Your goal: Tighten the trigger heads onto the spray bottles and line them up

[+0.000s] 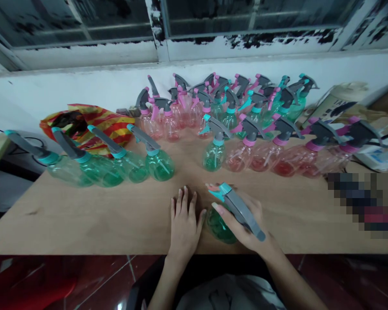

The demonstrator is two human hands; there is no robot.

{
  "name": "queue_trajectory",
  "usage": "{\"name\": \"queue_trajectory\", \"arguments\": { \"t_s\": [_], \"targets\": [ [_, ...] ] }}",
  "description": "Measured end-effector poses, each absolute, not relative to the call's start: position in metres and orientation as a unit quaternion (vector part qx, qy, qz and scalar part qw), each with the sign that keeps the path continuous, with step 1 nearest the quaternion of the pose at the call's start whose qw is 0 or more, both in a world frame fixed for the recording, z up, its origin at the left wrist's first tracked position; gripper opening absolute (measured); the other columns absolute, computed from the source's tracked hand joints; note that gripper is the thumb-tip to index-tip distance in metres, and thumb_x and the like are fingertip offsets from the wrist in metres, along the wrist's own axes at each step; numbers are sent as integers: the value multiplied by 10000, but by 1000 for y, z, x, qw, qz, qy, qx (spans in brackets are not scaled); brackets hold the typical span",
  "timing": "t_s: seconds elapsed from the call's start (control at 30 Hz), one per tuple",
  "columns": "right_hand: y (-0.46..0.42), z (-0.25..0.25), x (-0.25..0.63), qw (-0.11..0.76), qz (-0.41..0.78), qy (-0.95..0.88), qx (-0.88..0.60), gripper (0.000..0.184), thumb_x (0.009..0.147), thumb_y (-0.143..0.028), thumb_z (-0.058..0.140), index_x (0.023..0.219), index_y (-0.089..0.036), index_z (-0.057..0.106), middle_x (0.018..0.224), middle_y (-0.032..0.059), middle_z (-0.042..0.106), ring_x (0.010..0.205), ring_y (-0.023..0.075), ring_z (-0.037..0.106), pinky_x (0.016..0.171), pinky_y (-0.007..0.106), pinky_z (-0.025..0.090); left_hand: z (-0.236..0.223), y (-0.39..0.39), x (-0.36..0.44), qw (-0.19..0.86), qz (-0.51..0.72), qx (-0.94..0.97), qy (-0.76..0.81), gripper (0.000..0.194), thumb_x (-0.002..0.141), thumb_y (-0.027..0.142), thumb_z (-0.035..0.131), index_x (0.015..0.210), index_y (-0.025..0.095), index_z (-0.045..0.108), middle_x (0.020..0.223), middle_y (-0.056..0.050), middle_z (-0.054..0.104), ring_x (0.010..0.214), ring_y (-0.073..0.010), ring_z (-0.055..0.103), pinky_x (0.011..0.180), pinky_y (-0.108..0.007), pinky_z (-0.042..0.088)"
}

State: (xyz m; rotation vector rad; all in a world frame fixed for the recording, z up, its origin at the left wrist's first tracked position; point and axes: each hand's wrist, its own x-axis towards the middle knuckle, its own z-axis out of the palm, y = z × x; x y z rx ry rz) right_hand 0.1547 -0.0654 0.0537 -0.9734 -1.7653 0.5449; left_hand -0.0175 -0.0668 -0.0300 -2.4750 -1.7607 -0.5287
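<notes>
At the front of the wooden table, my right hand is wrapped around the neck of a green spray bottle with a grey and teal trigger head. The bottle stands close to the table's front edge. Just left of it, my left hand lies flat on the tabletop, fingers spread, holding nothing. Its thumb is near the bottle; I cannot tell whether they touch. Beyond my hands is another green spray bottle, at the left end of a row of pink spray bottles.
Several green spray bottles stand in a row at the left. More pink and green bottles crowd the back by the wall. A red and yellow plastic bag lies at the back left. A white container leans at the back right.
</notes>
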Motion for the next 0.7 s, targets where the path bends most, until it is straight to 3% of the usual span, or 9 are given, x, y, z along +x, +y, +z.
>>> {"name": "queue_trajectory", "arguments": {
  "t_s": [0.13,0.37,0.5,0.7],
  "targets": [
    [-64,56,155,505,231,-724,-409,257,879,-200,609,1133,-239,613,1083,46,720,1059,211,674,938,366,550,-29,-67,-18,27,-167,-803,-571,462,1002,315,380,1384,65,453,1500,-230,386,1418,-344,303,1107,-576,298],
    [-62,59,156,499,256,-717,-414,34,889,-235,600,919,-235,618,904,17,720,816,169,721,720,275,589,-30,-67,-18,25,-165,-798,-579,449,993,307,406,1384,94,456,1497,-212,401,1419,-334,305,1108,-569,305],
    [-62,60,158,498,266,-721,-403,188,876,-266,614,1062,-245,626,961,34,729,920,207,716,810,324,592,-31,-67,-18,28,-170,-800,-575,452,996,324,404,1375,85,458,1494,-218,403,1421,-335,300,1110,-568,303],
    [-63,61,159,492,276,-725,-395,421,863,-237,625,1278,-275,568,1247,37,677,1193,233,612,1018,400,513,-28,-66,-18,23,-169,-801,-574,471,1001,353,389,1384,85,448,1517,-223,360,1425,-335,292,1115,-571,293]
  ]
}}
